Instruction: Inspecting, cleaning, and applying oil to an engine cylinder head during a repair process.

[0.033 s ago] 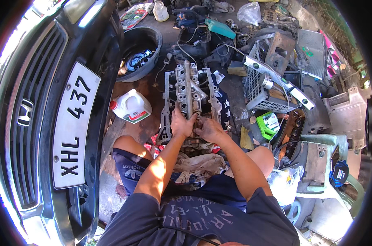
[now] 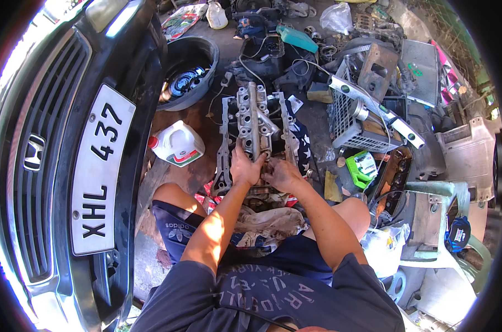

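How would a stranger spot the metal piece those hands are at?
Start at the dark car front filling the left, then move across to the person's left hand and right hand. At their fingertips lies a long silvery metal piece, stretching away. Its smooth lengthwise tube sets it apart from the wider metal frame on either side.

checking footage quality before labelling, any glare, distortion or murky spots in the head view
Head view: fisheye bows the car grille, and the corners go black; head view: sun patches on the left forearm, glare washing out the plastic bag at lower right; head view: the right hand in shade, its grip hard to make out.
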`<action>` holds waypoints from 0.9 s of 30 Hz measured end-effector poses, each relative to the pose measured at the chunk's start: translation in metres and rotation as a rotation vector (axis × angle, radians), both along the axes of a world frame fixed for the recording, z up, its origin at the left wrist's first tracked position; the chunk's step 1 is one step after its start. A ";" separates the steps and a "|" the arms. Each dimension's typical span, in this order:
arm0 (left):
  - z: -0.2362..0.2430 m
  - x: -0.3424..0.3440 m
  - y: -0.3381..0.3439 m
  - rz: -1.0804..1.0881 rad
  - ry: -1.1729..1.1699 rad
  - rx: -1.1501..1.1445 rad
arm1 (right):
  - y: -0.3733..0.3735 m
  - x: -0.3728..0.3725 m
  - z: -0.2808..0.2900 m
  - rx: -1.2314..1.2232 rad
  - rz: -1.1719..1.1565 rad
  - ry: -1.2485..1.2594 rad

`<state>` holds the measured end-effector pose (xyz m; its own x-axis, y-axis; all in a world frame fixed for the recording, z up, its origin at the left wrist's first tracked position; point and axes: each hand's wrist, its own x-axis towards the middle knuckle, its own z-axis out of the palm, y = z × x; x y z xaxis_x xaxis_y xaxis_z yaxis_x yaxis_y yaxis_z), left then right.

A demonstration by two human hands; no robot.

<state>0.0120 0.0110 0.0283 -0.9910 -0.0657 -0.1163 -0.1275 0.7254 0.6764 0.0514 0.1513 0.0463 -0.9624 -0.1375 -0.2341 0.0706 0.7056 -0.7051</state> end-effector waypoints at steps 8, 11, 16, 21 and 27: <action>-0.002 -0.006 0.002 -0.008 0.033 0.010 | 0.003 -0.008 -0.003 -0.062 0.004 -0.009; 0.000 -0.007 0.001 -0.010 0.020 0.008 | 0.003 -0.008 -0.007 -0.064 0.013 -0.003; -0.003 -0.007 0.001 -0.011 0.028 -0.019 | 0.006 -0.009 0.000 -0.028 0.040 -0.037; -0.008 -0.006 0.002 -0.012 0.015 -0.023 | 0.016 -0.011 0.006 -0.012 -0.035 -0.086; -0.003 -0.010 -0.001 -0.012 0.031 -0.006 | 0.045 -0.024 0.017 -0.055 -0.274 0.150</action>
<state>0.0024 0.0104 0.0250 -0.9948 -0.0549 -0.0856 -0.0985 0.7309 0.6753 0.0273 0.1960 0.0631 -0.9887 0.1227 -0.0865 0.1453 0.6354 -0.7584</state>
